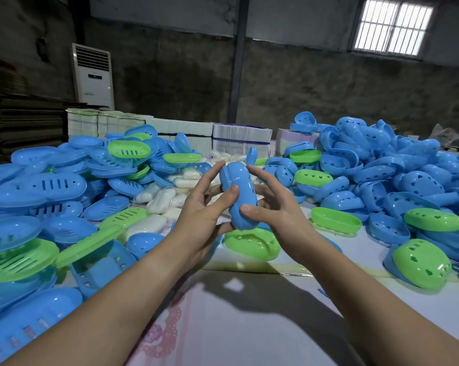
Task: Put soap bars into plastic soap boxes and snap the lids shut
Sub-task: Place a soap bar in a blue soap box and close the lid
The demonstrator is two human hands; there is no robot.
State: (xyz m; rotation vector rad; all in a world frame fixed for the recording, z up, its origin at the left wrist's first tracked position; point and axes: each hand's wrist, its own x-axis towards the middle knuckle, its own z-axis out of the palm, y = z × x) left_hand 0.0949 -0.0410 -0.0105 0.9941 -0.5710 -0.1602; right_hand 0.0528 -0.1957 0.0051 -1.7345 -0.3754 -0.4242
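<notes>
Blue plastic dominates: a heap of soap box lids [397, 159] with heart-shaped holes rises to the right of the right hand, and a heap of slotted soap box bases [38, 186] spreads to the left of the left hand, a few green pieces mixed into both. Under the forearms lies the table [249, 313], covered in pale printed sheeting. Beyond the fingertips sits a pile of white soap bars [165, 199]. Between the hands, raised above the table, stands a closed blue soap box [237, 191], held on end. The left hand [204, 207] grips its left side, thumb pressed on the front. The right hand [273, 204] grips the right side, thumb on the lower front, fingers curled behind.
</notes>
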